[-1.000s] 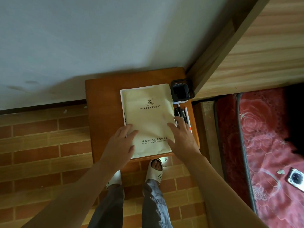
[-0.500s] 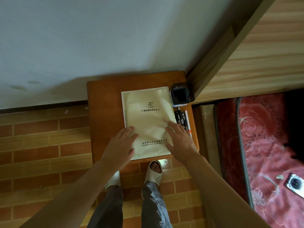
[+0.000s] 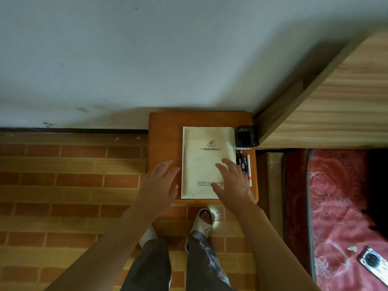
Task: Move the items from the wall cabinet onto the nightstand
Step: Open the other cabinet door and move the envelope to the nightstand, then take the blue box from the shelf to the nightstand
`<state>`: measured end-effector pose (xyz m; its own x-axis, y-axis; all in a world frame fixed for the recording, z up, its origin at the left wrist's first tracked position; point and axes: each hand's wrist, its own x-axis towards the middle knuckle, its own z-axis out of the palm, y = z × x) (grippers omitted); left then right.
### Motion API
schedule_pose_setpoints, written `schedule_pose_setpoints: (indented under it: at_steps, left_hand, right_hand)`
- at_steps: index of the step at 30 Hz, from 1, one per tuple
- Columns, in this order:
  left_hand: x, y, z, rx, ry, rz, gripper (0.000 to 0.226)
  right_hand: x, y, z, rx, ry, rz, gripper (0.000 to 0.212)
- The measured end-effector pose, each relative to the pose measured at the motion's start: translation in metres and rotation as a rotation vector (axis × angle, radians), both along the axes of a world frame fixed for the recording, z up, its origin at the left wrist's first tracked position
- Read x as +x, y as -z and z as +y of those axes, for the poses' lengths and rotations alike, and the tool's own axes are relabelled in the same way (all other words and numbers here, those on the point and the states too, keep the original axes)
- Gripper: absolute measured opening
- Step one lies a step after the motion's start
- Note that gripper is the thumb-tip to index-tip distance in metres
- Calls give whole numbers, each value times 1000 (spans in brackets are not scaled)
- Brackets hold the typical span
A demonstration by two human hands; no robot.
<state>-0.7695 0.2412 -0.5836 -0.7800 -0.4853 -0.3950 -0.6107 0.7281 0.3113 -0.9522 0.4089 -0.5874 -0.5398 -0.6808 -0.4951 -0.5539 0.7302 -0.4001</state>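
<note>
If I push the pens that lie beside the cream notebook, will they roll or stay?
The pens look round and slim, so a sideways push would probably roll them. They lie near the nightstand right edge, so they might drop off. The cream notebook close on their other side would likely stop a roll that way.

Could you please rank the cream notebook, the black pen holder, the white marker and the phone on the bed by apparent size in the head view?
1. cream notebook
2. black pen holder and phone: look alike; the phone is cut off at the frame edge
3. white marker
</note>
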Motion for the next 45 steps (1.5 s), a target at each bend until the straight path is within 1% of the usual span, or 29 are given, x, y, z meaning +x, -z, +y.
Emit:
schedule_pose_setpoints:
  at_steps: [7, 12, 17, 20, 26, 32, 36, 39, 43, 45]
  left_hand:
    - [28, -106, -16, -103, -83, 15, 55]
    - [62, -174, -22, -158, -142, 1, 56]
    - [115, -241, -30, -215, -189, -14, 56]
    - [154, -287, -38, -244, -236, 13, 57]
    - [252, -370, -81, -257, -330, 110, 56]
    - [363, -440, -132, -387, -446, 214, 54]
    - [445, -463, -151, -428, -558, 269, 56]
    - [509, -477, -158, -461, -661, 263, 56]
    - [586, -493, -157, -521, -802, 302, 52]
    - [616, -499, -153, -545, -870, 320, 55]
  right_hand:
    - [30, -85, -24, -17, -94, 35, 67]
    - [57, -152, -43, -11, -215, 93, 68]
    - [93, -222, -63, -36, -247, 166, 68]
    - [123, -266, -77, -62, -245, 196, 69]
    - [205, -356, -117, -182, -305, 260, 65]
    - [291, -420, -178, -353, -392, 280, 67]
    - [355, -449, -223, -432, -471, 287, 64]
    - [403, -466, -254, -463, -553, 274, 63]
    - [464, -485, -293, -505, -675, 273, 62]
    - [491, -492, -310, -515, -735, 266, 62]
